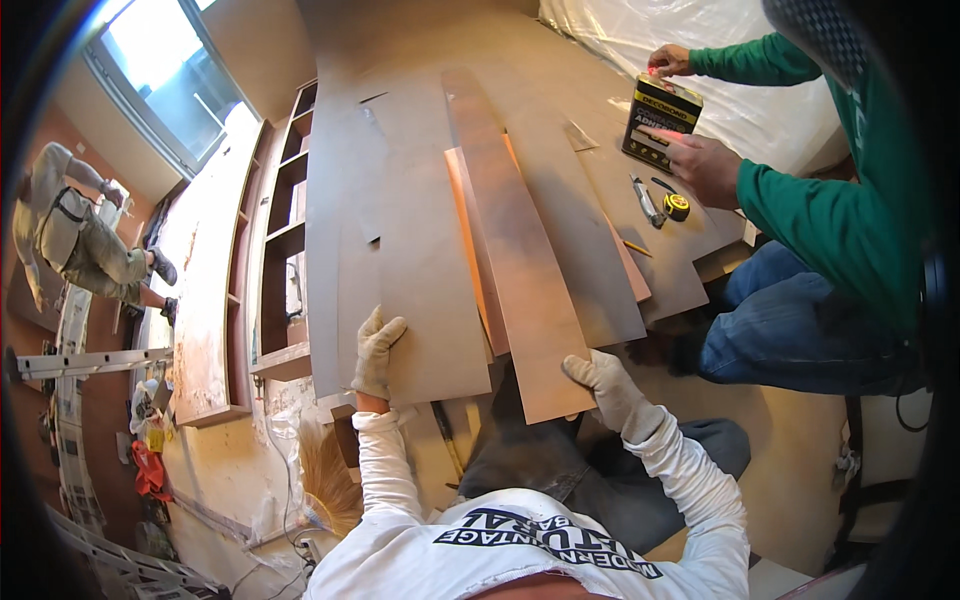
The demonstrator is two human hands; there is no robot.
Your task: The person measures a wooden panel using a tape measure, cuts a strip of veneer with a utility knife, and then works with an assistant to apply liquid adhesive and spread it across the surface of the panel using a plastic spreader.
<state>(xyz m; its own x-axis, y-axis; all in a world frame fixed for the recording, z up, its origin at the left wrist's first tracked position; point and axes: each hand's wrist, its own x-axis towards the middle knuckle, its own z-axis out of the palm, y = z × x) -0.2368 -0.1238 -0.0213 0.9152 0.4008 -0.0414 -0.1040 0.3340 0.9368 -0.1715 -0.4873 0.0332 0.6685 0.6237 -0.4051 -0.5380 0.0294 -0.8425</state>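
A long brown laminate strip (pixel 525 290) runs away from me across a stack of large thin sheets. My gloved right hand (pixel 607 385) grips its near right corner, thumb on top and fingers partly hidden beneath. To the left, my gloved left hand (pixel 377 352) rests on a grey-brown sheet (pixel 425 310), thumb apart from the fingers, holding nothing. Narrower pieces with orange edges (pixel 465 240) lie partly covered under the long strip.
At right, a person in a green sleeve (pixel 810 205) holds a black rectangular can (pixel 662 118). Near it lie a utility knife (pixel 648 203), a yellow tape measure (pixel 676 206) and a pencil (pixel 637 248). Wooden frames (pixel 285 215), a ladder (pixel 95 363) and another person (pixel 85 235) are left.
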